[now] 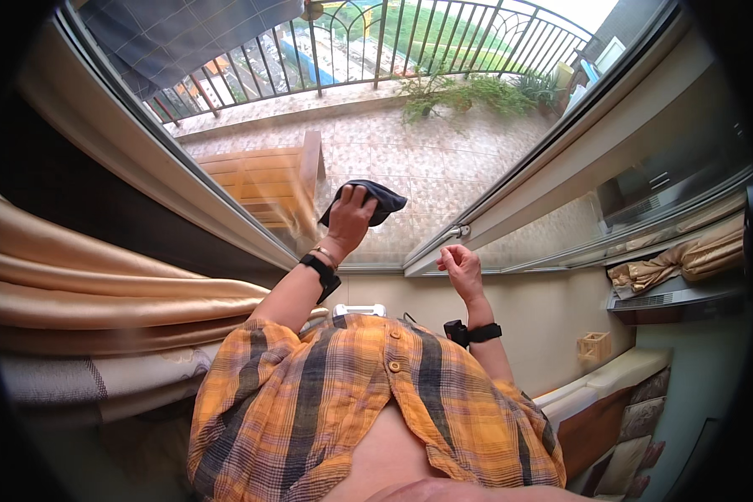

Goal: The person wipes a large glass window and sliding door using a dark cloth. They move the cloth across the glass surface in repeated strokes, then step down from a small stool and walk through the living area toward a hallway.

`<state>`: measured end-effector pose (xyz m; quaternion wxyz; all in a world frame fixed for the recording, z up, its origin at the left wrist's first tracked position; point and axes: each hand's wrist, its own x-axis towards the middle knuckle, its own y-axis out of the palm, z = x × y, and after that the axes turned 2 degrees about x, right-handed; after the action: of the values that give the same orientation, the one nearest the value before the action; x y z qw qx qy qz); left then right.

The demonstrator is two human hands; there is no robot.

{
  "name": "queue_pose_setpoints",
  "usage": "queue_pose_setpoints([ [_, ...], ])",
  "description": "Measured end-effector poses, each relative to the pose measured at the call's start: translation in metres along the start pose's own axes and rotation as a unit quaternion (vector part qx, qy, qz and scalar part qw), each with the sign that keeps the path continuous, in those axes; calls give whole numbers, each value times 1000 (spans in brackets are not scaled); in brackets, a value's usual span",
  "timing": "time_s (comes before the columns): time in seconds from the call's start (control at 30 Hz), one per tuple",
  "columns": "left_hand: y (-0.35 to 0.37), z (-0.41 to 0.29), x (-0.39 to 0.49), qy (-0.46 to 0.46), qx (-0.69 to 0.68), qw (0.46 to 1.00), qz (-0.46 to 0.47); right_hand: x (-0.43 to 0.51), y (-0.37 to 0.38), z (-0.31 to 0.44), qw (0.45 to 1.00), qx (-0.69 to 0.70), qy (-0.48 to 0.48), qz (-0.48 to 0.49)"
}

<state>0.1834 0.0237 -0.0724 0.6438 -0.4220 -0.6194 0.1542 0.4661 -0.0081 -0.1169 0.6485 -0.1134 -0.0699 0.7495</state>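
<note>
My left hand (349,216) presses a dark cloth (384,199) flat against the glass pane of a window or glass door, its fingers spread over the fabric. A faint reflection of the arm shows in the glass to its left. My right hand (461,267) is raised with thumb and fingers drawn together, near the window handle (459,231) on the light frame. No object can be made out in it. Both wrists wear black straps, and a bracelet sits on the left one.
Satin curtains (100,295) hang at the left. Behind the glass are a wooden bench (257,179), potted plants (477,94) and a metal railing (379,50). A white-framed glass panel (539,182) stands at the right. A small wooden stool (593,346) is at the lower right.
</note>
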Motion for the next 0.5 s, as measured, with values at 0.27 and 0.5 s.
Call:
queue_pose_setpoints([
  [0.27, -65, 7, 104, -27, 14, 961, -276, -9, -5, -9, 999, 13, 36, -10],
  [0.5, 0, 26, 13, 146, 79, 985, -41, 0, 2, -5, 1000, 14, 22, 1],
])
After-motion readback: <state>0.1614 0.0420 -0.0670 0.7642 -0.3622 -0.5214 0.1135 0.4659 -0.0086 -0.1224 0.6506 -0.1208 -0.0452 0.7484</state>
